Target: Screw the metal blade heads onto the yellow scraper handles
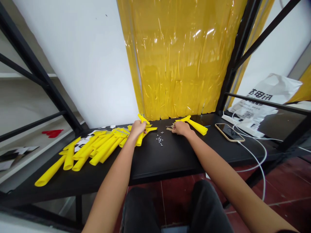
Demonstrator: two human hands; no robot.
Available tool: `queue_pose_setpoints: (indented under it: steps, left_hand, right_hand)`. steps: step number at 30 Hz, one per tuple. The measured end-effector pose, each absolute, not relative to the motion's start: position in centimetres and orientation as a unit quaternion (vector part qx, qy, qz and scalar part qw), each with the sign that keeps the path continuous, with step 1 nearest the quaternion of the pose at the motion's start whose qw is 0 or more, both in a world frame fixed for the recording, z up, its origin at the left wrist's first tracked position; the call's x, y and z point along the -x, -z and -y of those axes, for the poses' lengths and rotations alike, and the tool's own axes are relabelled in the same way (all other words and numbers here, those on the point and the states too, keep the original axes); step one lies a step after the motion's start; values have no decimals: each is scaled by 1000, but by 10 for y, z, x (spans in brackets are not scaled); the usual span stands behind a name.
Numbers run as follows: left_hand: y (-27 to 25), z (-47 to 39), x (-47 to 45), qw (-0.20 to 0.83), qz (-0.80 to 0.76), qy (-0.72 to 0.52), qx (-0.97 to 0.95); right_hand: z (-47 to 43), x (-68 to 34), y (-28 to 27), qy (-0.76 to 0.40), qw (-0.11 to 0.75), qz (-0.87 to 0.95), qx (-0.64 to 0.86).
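My left hand (pixel 138 128) is closed around a yellow plastic scraper handle (pixel 143 118), which shows above and below the fingers. It is at the right end of a pile of similar yellow handles (pixel 103 145), with round hollow ends and flared heads. My right hand (pixel 181 128) is closed, with a small flat brownish piece (pixel 169 129) showing at its fingertips; its exact kind is too small to make out. Another yellow scraper handle (pixel 198 127) lies just behind and right of that hand. Between both hands are several tiny silvery parts (pixel 159 139), loose on the black tabletop (pixel 167 158).
A charging phone (pixel 229 132) lies at the right, its white cable (pixel 263 158) looping over the table edge. Behind it stands a white plastic bag (pixel 267 94). Black frame posts (pixel 239 55) flank the table, and a yellow film curtain (pixel 182 64) hangs at the back.
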State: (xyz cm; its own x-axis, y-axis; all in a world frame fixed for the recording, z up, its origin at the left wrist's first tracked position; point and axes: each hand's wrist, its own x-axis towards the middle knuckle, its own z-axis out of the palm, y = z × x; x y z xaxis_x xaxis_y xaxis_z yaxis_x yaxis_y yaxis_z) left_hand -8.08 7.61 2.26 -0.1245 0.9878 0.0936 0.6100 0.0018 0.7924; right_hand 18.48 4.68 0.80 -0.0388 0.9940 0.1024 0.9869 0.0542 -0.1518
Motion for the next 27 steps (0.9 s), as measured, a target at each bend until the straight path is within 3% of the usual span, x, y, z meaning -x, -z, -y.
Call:
queue_pose_setpoints:
  steps: [8,14,20,24,27]
  left_hand:
    - [-34,-66,79,171,-694,-311,-626]
    - [-43,-51,75,102,-722,-232,-644]
    - [-44,-43,67,34,-711,-264,-651]
    - [-41,-47,61,80,-662,-330,-669]
    - [-41,-47,54,236,-586,-398,-666]
  right_hand:
    - [-42,-187,-18,-55,74,727,680]
    - [-45,-204,-19,-52,140,693,705]
    - [-47,-210,-18,-84,66,708,698]
    - [-49,-207,-17,-95,63,704,701]
    - [-49,-209,-17,-116,74,697,703]
